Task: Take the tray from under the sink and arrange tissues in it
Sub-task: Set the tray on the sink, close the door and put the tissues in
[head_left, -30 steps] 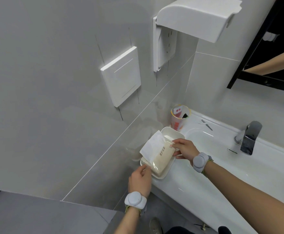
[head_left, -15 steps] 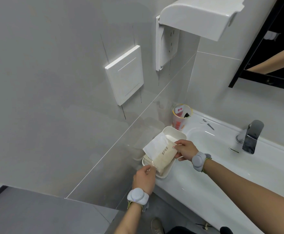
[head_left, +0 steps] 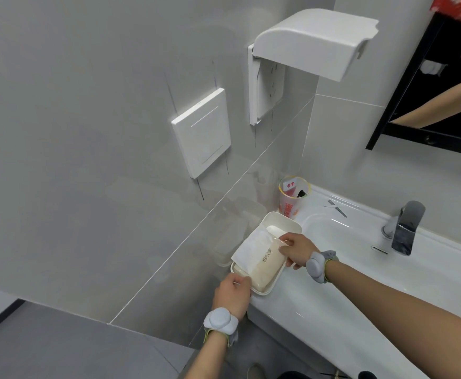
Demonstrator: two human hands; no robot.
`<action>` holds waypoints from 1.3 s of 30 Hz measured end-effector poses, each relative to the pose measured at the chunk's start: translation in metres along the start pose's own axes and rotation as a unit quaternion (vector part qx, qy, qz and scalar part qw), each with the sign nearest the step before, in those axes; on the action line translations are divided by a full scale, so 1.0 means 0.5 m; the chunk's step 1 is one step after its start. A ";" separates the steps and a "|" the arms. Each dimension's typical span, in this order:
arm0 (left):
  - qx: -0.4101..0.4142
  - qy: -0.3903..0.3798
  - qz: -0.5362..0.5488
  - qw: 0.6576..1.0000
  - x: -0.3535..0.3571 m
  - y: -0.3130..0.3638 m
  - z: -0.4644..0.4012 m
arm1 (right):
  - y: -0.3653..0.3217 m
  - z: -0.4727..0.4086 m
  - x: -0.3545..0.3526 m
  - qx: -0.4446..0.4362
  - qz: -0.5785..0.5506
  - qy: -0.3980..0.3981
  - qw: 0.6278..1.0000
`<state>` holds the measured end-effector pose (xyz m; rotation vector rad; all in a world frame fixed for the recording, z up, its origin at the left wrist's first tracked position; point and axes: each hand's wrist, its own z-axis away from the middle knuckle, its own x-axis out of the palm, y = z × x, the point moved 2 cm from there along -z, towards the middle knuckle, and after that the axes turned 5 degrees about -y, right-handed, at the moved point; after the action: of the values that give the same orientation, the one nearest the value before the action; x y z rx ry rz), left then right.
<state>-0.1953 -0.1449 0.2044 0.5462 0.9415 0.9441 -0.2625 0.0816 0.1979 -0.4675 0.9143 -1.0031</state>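
The cream rectangular tray (head_left: 268, 221) with rounded corners sits on the sink's left rim beside the wall, holding a beige tissue pack (head_left: 262, 265) (dark print on top) lying tilted along its length.

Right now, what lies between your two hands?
In the head view, the tissue pack lies in the tray, between the left hand and right hand.
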 end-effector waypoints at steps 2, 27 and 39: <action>0.008 -0.001 0.003 1.000 0.000 0.003 -0.002 | 0.001 -0.001 -0.002 0.000 -0.004 -0.004 1.000; 0.088 -0.116 0.021 0.989 0.082 0.097 -0.002 | 0.096 0.085 -0.082 -0.031 -0.179 0.162 0.970; 0.168 -0.235 -0.037 0.957 0.209 0.194 0.010 | 0.212 0.240 -0.176 0.022 -0.269 0.198 0.942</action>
<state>-0.2066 -0.0059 0.2346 0.9692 0.6841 0.5465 -0.1287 0.2023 0.2279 -0.4995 1.1471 -1.6572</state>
